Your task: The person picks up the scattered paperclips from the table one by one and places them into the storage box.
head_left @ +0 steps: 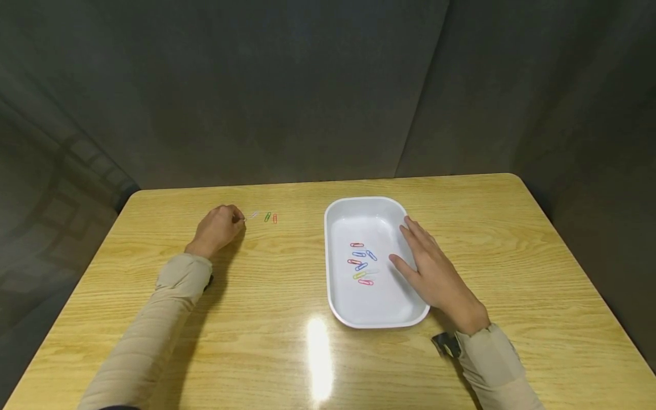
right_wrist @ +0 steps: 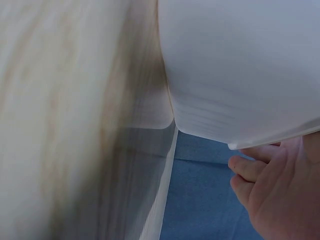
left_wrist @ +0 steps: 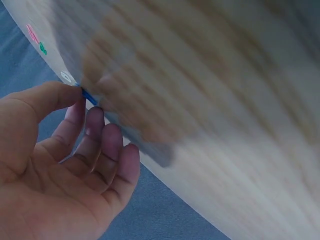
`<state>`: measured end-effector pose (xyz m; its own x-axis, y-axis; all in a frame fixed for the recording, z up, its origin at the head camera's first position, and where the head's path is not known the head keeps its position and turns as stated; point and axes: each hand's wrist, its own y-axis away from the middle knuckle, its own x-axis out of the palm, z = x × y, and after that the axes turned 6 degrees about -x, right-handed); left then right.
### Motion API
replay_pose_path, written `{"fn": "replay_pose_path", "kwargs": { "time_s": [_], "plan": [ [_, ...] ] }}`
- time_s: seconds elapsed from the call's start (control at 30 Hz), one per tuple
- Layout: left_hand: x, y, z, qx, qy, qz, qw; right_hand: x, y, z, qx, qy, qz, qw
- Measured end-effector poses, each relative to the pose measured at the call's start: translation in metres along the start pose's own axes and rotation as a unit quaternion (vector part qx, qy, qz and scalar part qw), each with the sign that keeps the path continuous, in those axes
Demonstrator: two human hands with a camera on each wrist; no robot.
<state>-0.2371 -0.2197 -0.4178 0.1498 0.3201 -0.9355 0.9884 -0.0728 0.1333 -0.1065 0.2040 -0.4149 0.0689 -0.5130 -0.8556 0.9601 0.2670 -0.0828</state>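
Observation:
At the left of the table, my left hand pinches a blue paper clip between thumb and forefinger, close to the tabletop. Just right of those fingers lie a white paper clip, a green paper clip and a red paper clip. My right hand, fingers extended, is at the right rim of a white tray, with the thumb over its inside. Several paper clips lie on the tray floor, among them a yellow one and a pink one.
The wood-grain table has rounded far corners. Dark grey cloth hangs behind it and at both sides. A bright light reflection lies on the tabletop in front of the tray.

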Motion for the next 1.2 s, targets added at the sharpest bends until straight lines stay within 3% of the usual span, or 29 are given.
{"fn": "replay_pose_path", "kwargs": {
  "time_s": [0.67, 1.0, 1.2],
  "plan": [
    [-0.0034, 0.0002, -0.0018, -0.015, 0.005, 0.032, 0.9994, -0.0003, -0.0002, 0.0006, 0.003, 0.004, -0.001, 1.000],
    [-0.0031, 0.0032, 0.0003, -0.006, -0.003, 0.014, 0.9999, 0.0007, 0.0005, -0.0008, -0.010, 0.004, -0.008, 1.000],
    [-0.0024, 0.0046, -0.0010, 0.023, 0.003, 0.000, 0.9997, 0.0007, 0.0008, -0.0012, -0.014, 0.002, -0.010, 1.000]
  ]
}}
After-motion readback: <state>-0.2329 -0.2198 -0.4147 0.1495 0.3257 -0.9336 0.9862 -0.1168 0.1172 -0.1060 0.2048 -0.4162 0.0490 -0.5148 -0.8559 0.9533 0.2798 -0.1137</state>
